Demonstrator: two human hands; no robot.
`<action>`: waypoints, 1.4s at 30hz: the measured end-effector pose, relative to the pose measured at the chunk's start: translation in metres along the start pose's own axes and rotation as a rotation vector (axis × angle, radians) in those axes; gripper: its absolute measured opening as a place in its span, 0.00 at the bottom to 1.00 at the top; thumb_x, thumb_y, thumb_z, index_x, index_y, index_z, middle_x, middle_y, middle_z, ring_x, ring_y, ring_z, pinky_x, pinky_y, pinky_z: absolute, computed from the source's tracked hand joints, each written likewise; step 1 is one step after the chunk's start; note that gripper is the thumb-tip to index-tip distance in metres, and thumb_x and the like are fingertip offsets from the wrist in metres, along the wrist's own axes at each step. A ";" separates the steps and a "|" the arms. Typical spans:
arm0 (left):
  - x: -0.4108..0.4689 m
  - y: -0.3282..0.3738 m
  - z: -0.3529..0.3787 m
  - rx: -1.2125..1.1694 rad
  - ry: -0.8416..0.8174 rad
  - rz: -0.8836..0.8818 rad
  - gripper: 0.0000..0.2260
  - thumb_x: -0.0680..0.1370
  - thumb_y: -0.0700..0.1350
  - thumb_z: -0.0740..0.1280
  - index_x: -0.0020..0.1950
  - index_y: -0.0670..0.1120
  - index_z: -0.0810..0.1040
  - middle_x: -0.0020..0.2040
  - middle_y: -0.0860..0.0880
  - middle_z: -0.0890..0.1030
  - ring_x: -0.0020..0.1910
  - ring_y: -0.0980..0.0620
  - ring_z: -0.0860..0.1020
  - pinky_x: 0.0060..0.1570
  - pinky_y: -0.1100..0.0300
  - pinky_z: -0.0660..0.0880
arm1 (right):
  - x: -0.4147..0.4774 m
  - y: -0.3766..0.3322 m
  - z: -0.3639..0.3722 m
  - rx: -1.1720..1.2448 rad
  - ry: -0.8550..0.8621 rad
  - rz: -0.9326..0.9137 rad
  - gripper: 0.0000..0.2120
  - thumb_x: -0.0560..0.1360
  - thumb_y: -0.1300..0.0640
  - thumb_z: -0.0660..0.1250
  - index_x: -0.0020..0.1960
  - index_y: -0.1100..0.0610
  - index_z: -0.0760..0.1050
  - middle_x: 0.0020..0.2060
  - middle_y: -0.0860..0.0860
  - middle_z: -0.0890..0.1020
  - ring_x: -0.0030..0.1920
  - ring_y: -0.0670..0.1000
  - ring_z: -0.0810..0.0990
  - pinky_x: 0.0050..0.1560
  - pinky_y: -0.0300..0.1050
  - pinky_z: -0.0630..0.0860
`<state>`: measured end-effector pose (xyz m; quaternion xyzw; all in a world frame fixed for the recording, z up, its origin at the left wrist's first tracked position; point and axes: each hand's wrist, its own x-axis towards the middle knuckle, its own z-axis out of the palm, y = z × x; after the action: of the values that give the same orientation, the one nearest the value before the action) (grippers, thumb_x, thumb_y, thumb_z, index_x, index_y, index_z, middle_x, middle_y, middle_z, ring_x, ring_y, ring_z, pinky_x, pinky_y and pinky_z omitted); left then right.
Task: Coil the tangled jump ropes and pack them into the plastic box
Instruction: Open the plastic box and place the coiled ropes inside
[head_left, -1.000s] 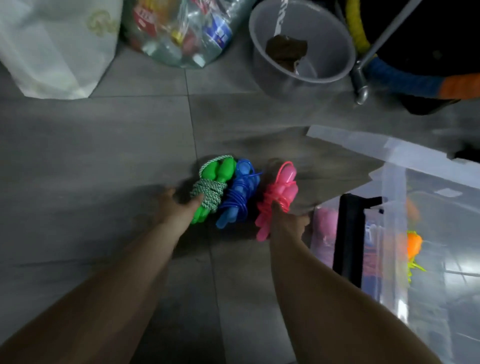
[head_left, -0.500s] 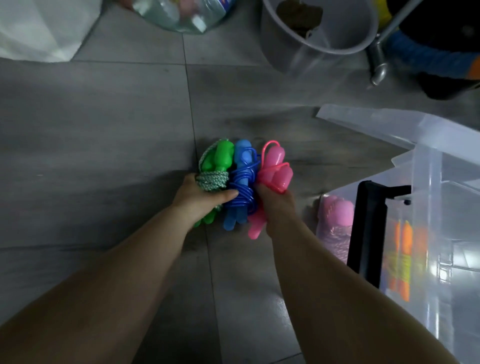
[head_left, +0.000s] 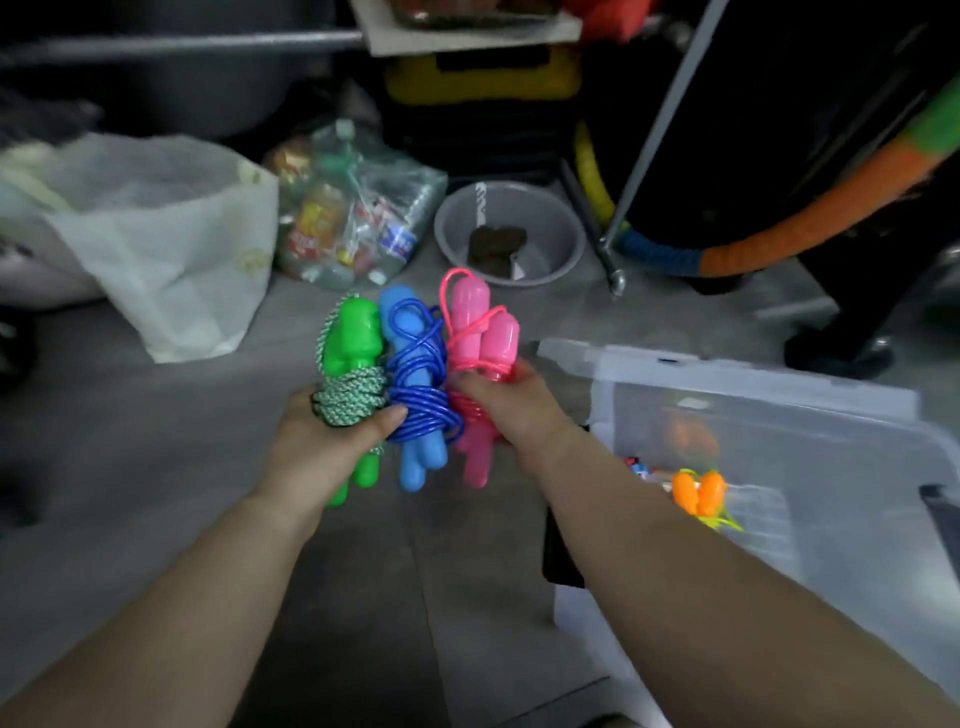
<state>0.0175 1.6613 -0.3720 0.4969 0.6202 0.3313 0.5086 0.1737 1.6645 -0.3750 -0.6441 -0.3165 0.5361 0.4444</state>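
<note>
Three coiled jump ropes are pressed side by side and held up above the floor. The green rope (head_left: 355, 358) is on the left, the blue rope (head_left: 415, 384) in the middle, the pink rope (head_left: 480, 332) on the right. My left hand (head_left: 332, 441) grips the green bundle with its thumb across the blue cord. My right hand (head_left: 511, 410) grips the pink bundle from the right. The clear plastic box (head_left: 769, 395) stands open to the right, with an orange-handled rope (head_left: 698, 491) inside it.
A grey basin (head_left: 556, 218) sits on the floor beyond the ropes. A clear bag of bottles (head_left: 358, 218) and a white bag (head_left: 171, 249) lie at the back left. A metal pole (head_left: 654, 130) and a padded hoop (head_left: 779, 234) stand at the back right.
Both hands closed on the three bundles on the floor, squeezed them together and lifted them. The view tilted up, showing more of the room behind.
</note>
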 end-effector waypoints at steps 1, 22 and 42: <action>-0.013 0.015 0.010 -0.008 -0.019 0.020 0.09 0.72 0.41 0.69 0.35 0.39 0.73 0.16 0.49 0.70 0.11 0.57 0.61 0.15 0.72 0.55 | -0.014 -0.011 -0.017 0.018 -0.006 -0.011 0.09 0.71 0.64 0.68 0.36 0.52 0.74 0.33 0.50 0.78 0.37 0.50 0.77 0.46 0.48 0.77; -0.085 -0.081 0.405 0.071 -0.539 -0.318 0.17 0.71 0.41 0.71 0.58 0.38 0.73 0.50 0.45 0.77 0.46 0.50 0.75 0.39 0.67 0.67 | -0.050 0.148 -0.372 -0.256 0.581 0.437 0.07 0.71 0.67 0.64 0.35 0.63 0.72 0.25 0.55 0.73 0.16 0.42 0.71 0.16 0.32 0.65; -0.060 -0.107 0.418 0.570 -0.546 -0.207 0.17 0.75 0.42 0.64 0.63 0.42 0.69 0.62 0.40 0.75 0.61 0.40 0.73 0.55 0.55 0.69 | 0.001 0.189 -0.373 -0.524 0.371 0.570 0.18 0.62 0.53 0.66 0.48 0.62 0.75 0.39 0.60 0.82 0.43 0.61 0.82 0.50 0.57 0.79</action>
<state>0.3885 1.5341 -0.5619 0.6224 0.5763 -0.0507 0.5272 0.5237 1.5016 -0.5369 -0.8825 -0.1662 0.4139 0.1495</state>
